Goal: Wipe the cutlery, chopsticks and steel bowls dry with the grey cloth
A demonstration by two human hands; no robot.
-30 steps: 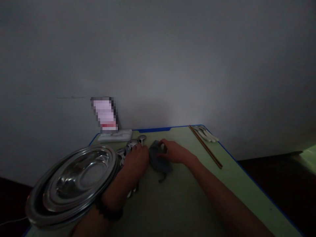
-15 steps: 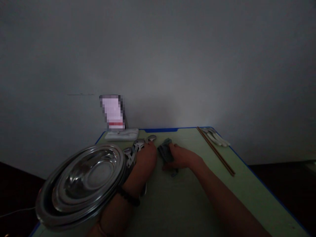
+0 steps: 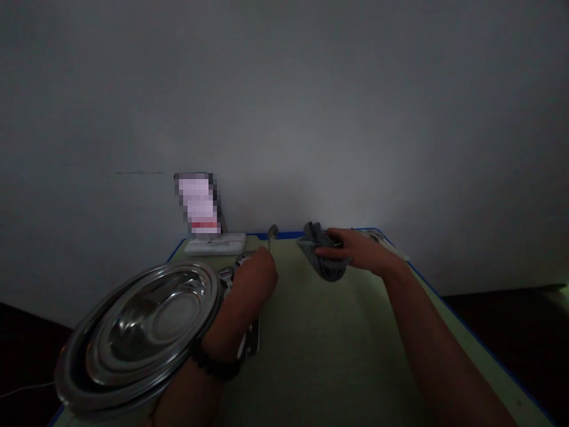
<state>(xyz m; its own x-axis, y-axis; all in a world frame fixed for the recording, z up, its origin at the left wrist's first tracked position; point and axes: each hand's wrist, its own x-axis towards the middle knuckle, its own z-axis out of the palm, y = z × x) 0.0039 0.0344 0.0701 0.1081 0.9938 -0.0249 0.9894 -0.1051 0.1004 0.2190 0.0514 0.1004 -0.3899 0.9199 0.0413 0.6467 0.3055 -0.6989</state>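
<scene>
My left hand point(image 3: 252, 277) is closed around the handle of a metal spoon point(image 3: 272, 235), whose bowl sticks up above my fingers. Under that hand lies a heap of several more steel spoons point(image 3: 242, 274). My right hand point(image 3: 361, 250) is lifted off the green table point(image 3: 329, 338) and grips a bunched grey cloth point(image 3: 320, 255). The cloth hangs about a hand's width to the right of the raised spoon.
A stack of steel plates point(image 3: 142, 329) fills the table's near left corner. At the back left a white tray point(image 3: 216, 244) lies below a blurred upright item. White-handled cutlery point(image 3: 393, 249) shows past my right hand at the back right edge. The wall is close behind.
My left hand has lifted one spoon out of the heap. My right hand has picked the grey cloth up off the table and carried it back and to the right.
</scene>
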